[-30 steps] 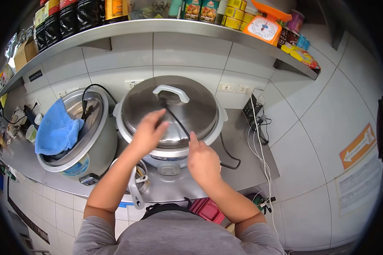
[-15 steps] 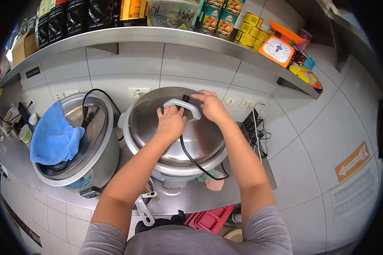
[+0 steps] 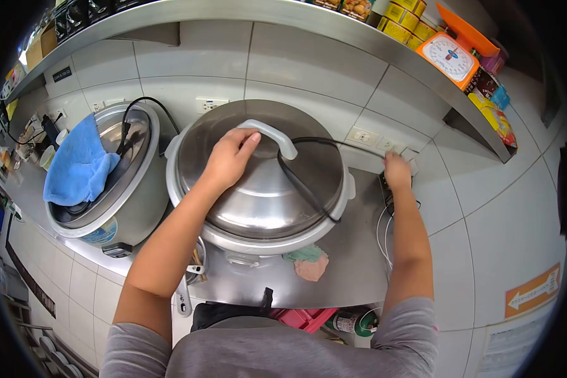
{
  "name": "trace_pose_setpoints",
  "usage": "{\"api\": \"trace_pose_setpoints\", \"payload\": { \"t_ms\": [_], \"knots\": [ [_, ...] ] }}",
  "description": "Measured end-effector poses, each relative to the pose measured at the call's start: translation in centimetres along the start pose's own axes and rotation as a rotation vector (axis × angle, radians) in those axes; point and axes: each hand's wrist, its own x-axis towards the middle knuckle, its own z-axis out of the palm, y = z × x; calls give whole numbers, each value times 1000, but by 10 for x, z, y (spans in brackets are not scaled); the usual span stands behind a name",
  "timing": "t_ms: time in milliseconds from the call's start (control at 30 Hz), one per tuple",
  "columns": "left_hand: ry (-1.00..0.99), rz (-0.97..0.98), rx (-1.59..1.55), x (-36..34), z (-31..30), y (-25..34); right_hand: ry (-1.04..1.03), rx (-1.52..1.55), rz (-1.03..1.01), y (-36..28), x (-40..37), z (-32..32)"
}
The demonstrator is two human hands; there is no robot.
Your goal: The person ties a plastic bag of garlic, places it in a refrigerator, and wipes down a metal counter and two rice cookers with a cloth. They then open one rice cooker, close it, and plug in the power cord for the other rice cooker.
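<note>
The metal counter's (image 3: 353,271) near edge runs just before the person. A crumpled cloth (image 3: 312,268) lies beside the cooker's (image 3: 264,246) near right side. The cooker stands mid-counter; a strip of bare metal separates its rim from the right wall. The left hand (image 3: 230,159) touches the lid handle (image 3: 274,133); cannot tell whether it grips. The right hand (image 3: 397,171), fingers narrowed on the black cord (image 3: 324,140), is beside the wall outlet (image 3: 362,135).

"FIRE" on the orange arrow sign (image 3: 532,293)
</note>
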Motion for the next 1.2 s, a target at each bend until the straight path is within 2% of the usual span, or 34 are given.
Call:
{"api": "trace_pose_setpoints", "payload": {
  "t_ms": [67,133,167,233,267,300,400,533,600,667,700,767,800,833,900,1000,1067,1100,1133,1167,1200],
  "knots": [
    [-5,-11,8,3,0,-1,65,-22,-51,7,-54,14],
    [-6,-49,19,2,3,0,65,58,17,-3,-96,26],
    [-34,-78,46,1,4,2,0,112,54,-10,-113,31],
    [-40,-96,101,2,7,5,40,319,147,-26,-138,43],
    [-47,-100,170,2,10,1,-18,446,193,-36,-152,44],
    [-57,-95,163,2,10,-1,-71,569,239,-53,-165,36],
    [-12,-67,229,3,12,-2,-12,627,251,-113,-246,15],
    [-17,-80,206,4,11,-7,37,692,363,-119,-316,-17],
    [-30,-78,214,4,11,-6,14,575,377,-88,-324,-14],
    [-25,-79,219,6,11,-6,-85,364,566,-24,-327,-9],
    [-19,-66,196,6,11,-7,20,348,614,13,-331,-14],
    [-15,-49,175,7,8,-8,-28,132,614,76,-343,-15],
    [-19,-65,169,7,7,-8,-71,0,576,87,-345,-27],
    [-21,-85,159,6,7,-9,-73,-3,577,88,-349,-28],
    [-11,-94,154,6,7,-11,-187,-76,664,90,-355,-29],
    [20,-67,147,4,8,-14,-226,23,699,68,-368,6],
    [19,-55,145,6,8,-14,-507,373,585,43,-386,35],
    [8,-60,137,5,7,-10,-602,720,549,-8,-370,-18],
    [6,-55,162,4,6,-9,-766,874,317,-42,-385,-10],
    [-7,-48,184,3,8,-7,-1005,961,329,-100,-360,-74],
    [36,60,240,2,9,-8,-1128,1209,346,-145,-363,-89]
  ]
}}
